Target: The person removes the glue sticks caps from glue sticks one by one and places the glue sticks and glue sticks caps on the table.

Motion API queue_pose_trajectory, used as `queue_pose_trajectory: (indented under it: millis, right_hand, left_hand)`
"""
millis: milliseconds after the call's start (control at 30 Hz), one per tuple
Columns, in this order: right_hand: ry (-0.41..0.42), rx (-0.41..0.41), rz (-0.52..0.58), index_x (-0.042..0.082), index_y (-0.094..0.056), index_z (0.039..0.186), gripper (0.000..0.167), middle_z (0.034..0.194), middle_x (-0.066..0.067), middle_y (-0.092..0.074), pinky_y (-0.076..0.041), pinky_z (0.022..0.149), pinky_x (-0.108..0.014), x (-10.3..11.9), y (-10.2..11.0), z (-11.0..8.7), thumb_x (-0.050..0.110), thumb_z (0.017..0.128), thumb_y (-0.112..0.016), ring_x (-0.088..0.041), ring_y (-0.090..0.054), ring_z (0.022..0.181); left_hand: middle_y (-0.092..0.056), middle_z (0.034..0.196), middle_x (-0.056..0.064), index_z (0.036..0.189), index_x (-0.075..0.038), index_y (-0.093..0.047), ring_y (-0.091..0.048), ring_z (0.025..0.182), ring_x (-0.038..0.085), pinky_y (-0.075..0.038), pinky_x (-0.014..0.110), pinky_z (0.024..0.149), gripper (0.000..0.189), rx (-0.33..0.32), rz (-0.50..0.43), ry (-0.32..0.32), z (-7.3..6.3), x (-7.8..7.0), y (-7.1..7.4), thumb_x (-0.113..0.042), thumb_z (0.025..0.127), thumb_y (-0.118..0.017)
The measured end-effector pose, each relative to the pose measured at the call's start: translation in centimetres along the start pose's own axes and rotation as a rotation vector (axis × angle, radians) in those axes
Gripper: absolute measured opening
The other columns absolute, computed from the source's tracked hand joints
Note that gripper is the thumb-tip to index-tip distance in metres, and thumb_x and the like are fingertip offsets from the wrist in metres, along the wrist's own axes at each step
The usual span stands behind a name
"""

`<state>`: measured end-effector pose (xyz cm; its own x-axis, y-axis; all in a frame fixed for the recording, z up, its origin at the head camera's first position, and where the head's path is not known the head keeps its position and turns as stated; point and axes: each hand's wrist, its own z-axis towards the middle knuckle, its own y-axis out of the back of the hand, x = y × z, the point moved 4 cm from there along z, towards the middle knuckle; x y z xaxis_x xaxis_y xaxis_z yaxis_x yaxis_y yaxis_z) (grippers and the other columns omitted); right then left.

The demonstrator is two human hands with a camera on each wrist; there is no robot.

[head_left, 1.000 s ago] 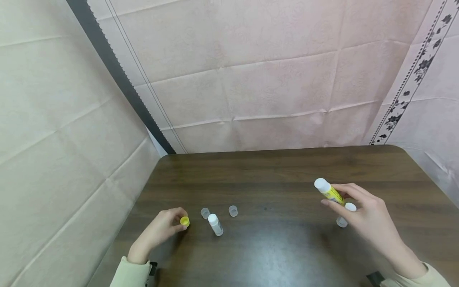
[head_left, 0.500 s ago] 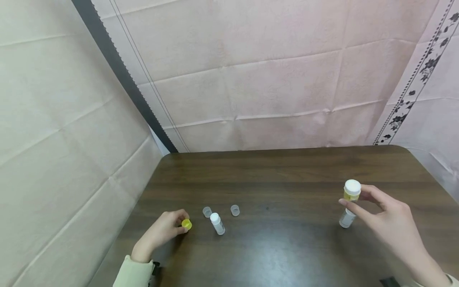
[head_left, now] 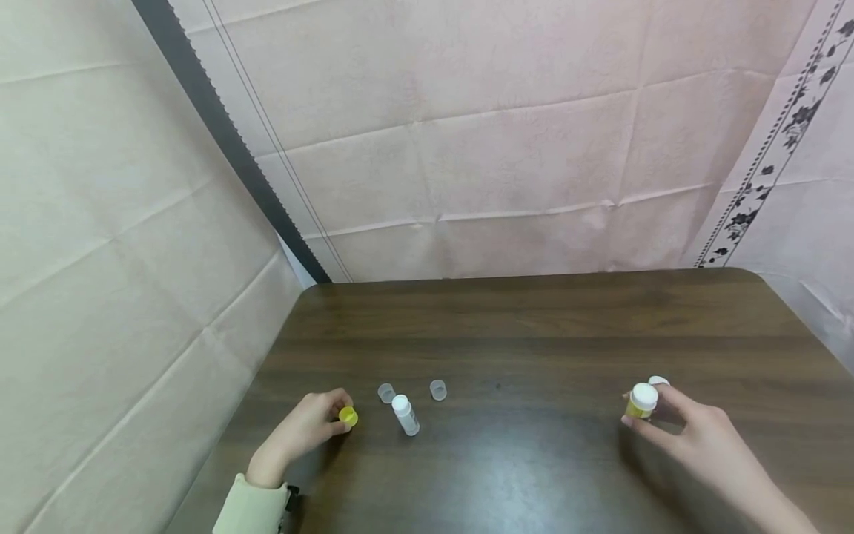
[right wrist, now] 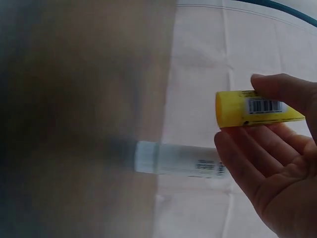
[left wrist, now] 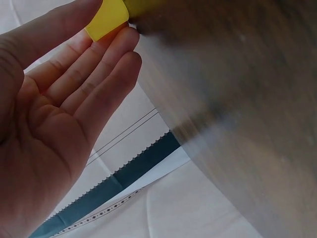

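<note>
In the head view my left hand (head_left: 300,434) pinches a small yellow cap (head_left: 348,417) between thumb and fingers, low over the table at left. The left wrist view shows that cap (left wrist: 109,21) at the thumb tip. At the right, my right hand (head_left: 707,437) grips a yellow glue stick (head_left: 642,404) around its sides, white end up. Its barcode label shows in the right wrist view. Close behind it stands a white glue stick (right wrist: 183,160), mostly hidden from the head camera by the hand and the yellow one.
Another white glue stick (head_left: 405,415) stands right of my left hand. Two translucent caps (head_left: 386,393) lie near it, the second cap (head_left: 438,390) a little to the right. The brown table (head_left: 534,334) ends at a hanging pale cloth (head_left: 520,163).
My right hand has carried the yellow glue stick rightward, turned it upright and lowered it in front of the white one. The left hand has stayed nearly still with the yellow cap.
</note>
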<state>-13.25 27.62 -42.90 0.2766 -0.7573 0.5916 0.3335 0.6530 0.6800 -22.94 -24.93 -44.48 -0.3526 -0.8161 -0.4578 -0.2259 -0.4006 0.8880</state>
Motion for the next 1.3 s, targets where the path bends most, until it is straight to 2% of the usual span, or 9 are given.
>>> queue_pose_trajectory:
  millis: [167, 267, 500, 667, 733, 900, 1000, 1167, 1300]
  right_hand:
    - [0.061, 0.044, 0.009, 0.021, -0.072, 0.105, 0.040, 0.095, 0.010, -0.074, -0.036, 0.076, -0.002, -1.5, -1.2, -0.6, 0.011, 0.071, -0.090, 0.010, -0.062, 0.090]
    - [0.082, 0.071, 0.013, 0.022, -0.071, 0.106, 0.040, 0.098, 0.014, -0.072, -0.036, 0.072, -0.005, -2.0, -1.6, -0.9, 0.009, 0.073, -0.089, 0.009, -0.060, 0.085]
    - [0.060, 0.126, 0.032, 0.022, -0.071, 0.103, 0.034, 0.095, 0.011, -0.072, -0.038, 0.068, -0.010, -2.4, -1.8, -0.8, 0.011, 0.075, -0.088, 0.006, -0.058, 0.082]
    - [0.022, 0.183, 0.060, 0.018, -0.070, 0.103, 0.032, 0.094, 0.011, -0.071, -0.043, 0.057, -0.020, -2.6, -2.2, -1.0, 0.011, 0.077, -0.087, 0.004, -0.055, 0.069]
    - [0.020, 0.187, 0.057, 0.018, -0.070, 0.102, 0.032, 0.093, 0.012, -0.071, -0.044, 0.057, -0.020, -2.7, -2.3, -1.1, 0.011, 0.076, -0.087, 0.004, -0.056, 0.070]
    - [0.048, 0.177, 0.044, 0.020, -0.070, 0.100, 0.033, 0.093, 0.012, -0.071, -0.043, 0.068, -0.009, -2.7, -2.4, -1.0, 0.010, 0.075, -0.088, 0.007, -0.061, 0.083]
    - [0.067, 0.177, 0.047, 0.020, -0.070, 0.100, 0.033, 0.093, 0.013, -0.071, -0.042, 0.070, -0.006, -2.7, -2.3, -1.0, 0.009, 0.074, -0.088, 0.008, -0.062, 0.084]
    - [0.090, 0.189, 0.009, 0.021, -0.070, 0.100, 0.035, 0.094, 0.011, -0.071, -0.042, 0.071, -0.009, -3.0, -2.1, -0.8, 0.011, 0.073, -0.089, 0.008, -0.060, 0.086]
    - [0.072, 0.211, -0.036, 0.022, -0.071, 0.101, 0.036, 0.096, 0.009, -0.073, -0.044, 0.071, -0.014, -3.5, -2.0, -0.9, 0.015, 0.073, -0.090, 0.010, -0.058, 0.092]
  left_hand:
    - [-0.067, 0.084, -0.006, 0.097, -0.010, -0.064, -0.065, 0.081, 0.010, -0.050, 0.029, 0.068, 0.020, -0.008, 0.001, -0.002, 0.0, -0.1, -0.1, -0.002, 0.085, -0.078]
    - [-0.067, 0.084, -0.006, 0.097, -0.010, -0.065, -0.065, 0.080, 0.010, -0.050, 0.029, 0.068, 0.020, -0.008, -0.002, 0.007, -0.1, -0.1, 0.0, -0.001, 0.085, -0.078]
    - [-0.068, 0.085, -0.003, 0.098, -0.008, -0.065, -0.066, 0.080, 0.012, -0.050, 0.031, 0.069, 0.021, -0.017, 0.001, 0.018, 0.1, -0.3, 0.0, 0.000, 0.084, -0.078]
    - [-0.068, 0.085, -0.004, 0.098, -0.008, -0.066, -0.066, 0.081, 0.013, -0.051, 0.032, 0.069, 0.020, -0.012, 0.005, 0.030, 0.0, -0.2, -0.1, 0.000, 0.084, -0.078]
    - [-0.068, 0.085, -0.004, 0.098, -0.008, -0.066, -0.066, 0.081, 0.012, -0.051, 0.032, 0.069, 0.020, -0.013, 0.006, 0.031, 0.0, -0.1, -0.1, 0.000, 0.084, -0.078]
    - [-0.068, 0.085, -0.004, 0.099, -0.008, -0.066, -0.066, 0.080, 0.012, -0.051, 0.033, 0.069, 0.021, -0.013, 0.001, 0.039, -0.1, -0.1, -0.2, 0.000, 0.084, -0.078]
    - [-0.068, 0.085, -0.004, 0.099, -0.009, -0.066, -0.066, 0.081, 0.012, -0.052, 0.033, 0.070, 0.021, -0.015, 0.001, 0.043, -0.1, -0.1, -0.3, -0.001, 0.084, -0.079]
    - [-0.068, 0.086, -0.004, 0.099, -0.009, -0.066, -0.066, 0.081, 0.012, -0.052, 0.034, 0.070, 0.021, -0.017, -0.004, 0.049, -0.1, 0.0, -0.3, -0.001, 0.084, -0.079]
    - [-0.068, 0.086, -0.003, 0.099, -0.009, -0.066, -0.066, 0.081, 0.013, -0.052, 0.033, 0.070, 0.022, -0.015, -0.005, 0.043, -0.2, 0.0, -0.2, -0.001, 0.084, -0.079]
